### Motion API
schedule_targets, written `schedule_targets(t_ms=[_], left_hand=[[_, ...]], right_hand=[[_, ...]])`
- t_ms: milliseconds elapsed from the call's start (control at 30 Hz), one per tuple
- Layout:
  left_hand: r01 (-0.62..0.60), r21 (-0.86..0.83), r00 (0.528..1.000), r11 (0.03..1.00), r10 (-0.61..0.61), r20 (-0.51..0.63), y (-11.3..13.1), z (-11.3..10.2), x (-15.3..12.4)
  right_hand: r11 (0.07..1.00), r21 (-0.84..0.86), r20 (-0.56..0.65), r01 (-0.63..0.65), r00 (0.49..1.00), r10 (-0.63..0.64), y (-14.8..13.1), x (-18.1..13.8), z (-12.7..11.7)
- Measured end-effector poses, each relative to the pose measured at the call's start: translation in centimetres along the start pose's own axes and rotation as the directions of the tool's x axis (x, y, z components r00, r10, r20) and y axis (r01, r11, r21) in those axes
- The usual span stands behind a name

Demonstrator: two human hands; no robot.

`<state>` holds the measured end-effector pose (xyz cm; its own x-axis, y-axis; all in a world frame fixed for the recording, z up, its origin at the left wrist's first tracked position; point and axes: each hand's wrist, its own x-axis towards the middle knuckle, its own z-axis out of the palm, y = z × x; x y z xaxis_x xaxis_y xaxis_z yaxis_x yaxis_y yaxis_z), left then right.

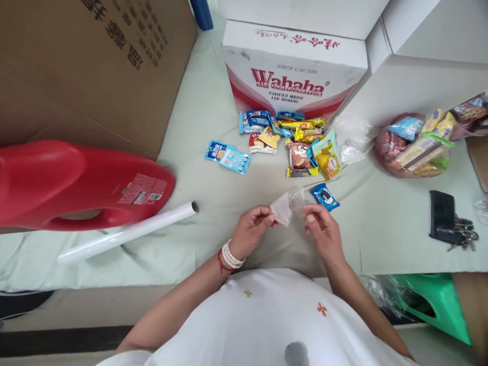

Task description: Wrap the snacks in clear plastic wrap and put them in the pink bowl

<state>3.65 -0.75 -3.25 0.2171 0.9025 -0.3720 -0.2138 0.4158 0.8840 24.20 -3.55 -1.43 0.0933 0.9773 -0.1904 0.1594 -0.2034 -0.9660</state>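
Note:
My left hand (pixel 253 231), with a beaded bracelet at the wrist, pinches a small clear plastic bag (pixel 282 209) between thumb and fingertips. The bag is thin and see-through, and its far end fans out to the right. My right hand (pixel 323 231) is just beside that end, fingers half bent and slightly blurred, with no clear hold on the bag. Beyond the right hand lies a small blue snack packet (pixel 325 196). Farther back are several wrapped snacks, among them a brown wafer packet (pixel 299 155), a yellow-green packet (pixel 327 158) and light-blue packets (pixel 235 160).
A Wahaha water carton (pixel 293 76) stands behind the snacks. To the left are a red jug (pixel 84 178), a white roll (pixel 129 231) and a brown carton (pixel 87 71). Rightward sit crumpled clear bags (pixel 351 134), a filled snack bowl (pixel 385 152) and a black wallet with keys (pixel 442 216).

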Motion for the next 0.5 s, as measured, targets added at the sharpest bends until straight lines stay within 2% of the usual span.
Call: schedule_targets(t_ms=[67,133,233,300,367,433,467,500], left_hand=[[-0.040,0.057,0.999,0.998,0.038,0.029,0.2,0.2,-0.2],[-0.062,0.073,0.998,0.995,0.060,0.029,0.2,0.1,-0.5],[-0.038,0.017,0.998,0.999,0.039,-0.045,-0.3,-0.9,-0.7],[0.000,-0.019,0.994,1.000,-0.003,-0.112,-0.8,-2.1,-0.8],[0.027,0.024,0.978,0.999,-0.022,-0.207,-1.1,-3.4,-1.1],[-0.011,0.189,0.924,0.982,0.083,-0.374,-0.9,-4.2,-1.6],[-0.056,0.305,0.880,0.951,0.191,-0.435,-0.6,-4.4,-1.9],[-0.111,0.416,0.843,0.903,0.307,-0.442,-0.1,-4.3,-2.2]], right_hand=[[0.999,-0.003,0.088,0.040,0.995,-0.040,-0.4,0.5,2.1],[0.999,-0.001,0.159,0.047,0.986,-0.046,-0.5,1.5,3.1],[0.978,0.178,0.155,-0.110,0.984,0.082,-0.2,3.0,3.1],[0.915,0.327,0.127,-0.235,0.971,0.204,-0.1,3.6,2.5],[0.861,0.411,0.095,-0.298,0.954,0.285,-0.3,4.0,1.9],[0.827,0.456,0.061,-0.328,0.939,0.339,-0.6,4.1,1.4],[0.813,0.471,0.054,-0.342,0.931,0.361,-0.8,4.0,1.3],[0.801,0.481,0.054,-0.355,0.925,0.377,-1.0,3.9,1.2]])
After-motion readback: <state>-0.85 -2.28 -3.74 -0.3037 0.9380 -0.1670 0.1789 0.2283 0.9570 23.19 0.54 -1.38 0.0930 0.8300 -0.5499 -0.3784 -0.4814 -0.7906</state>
